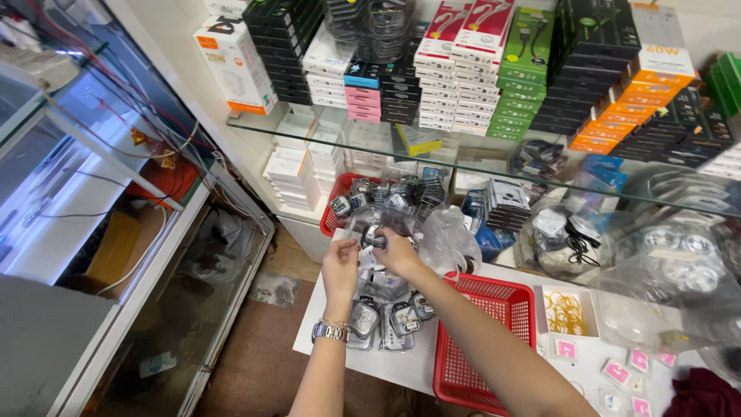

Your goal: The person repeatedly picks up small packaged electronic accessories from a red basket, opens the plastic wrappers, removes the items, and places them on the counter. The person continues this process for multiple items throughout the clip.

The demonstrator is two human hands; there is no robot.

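A red basket [494,324] sits on the white surface [401,363] right of the hands, a second red basket [333,212] behind them; clear packets [386,318] lie just below; left hand [340,270] and right hand [397,251] both grip a small clear packet [373,238] — held between them, above the surface.

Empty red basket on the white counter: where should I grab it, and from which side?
Probably the near long rim of the red basket, from the person's own side. It sits open-topped and empty, so that edge is bare. The right forearm crosses above it, and the box of yellow rubber bands crowds its far right corner.
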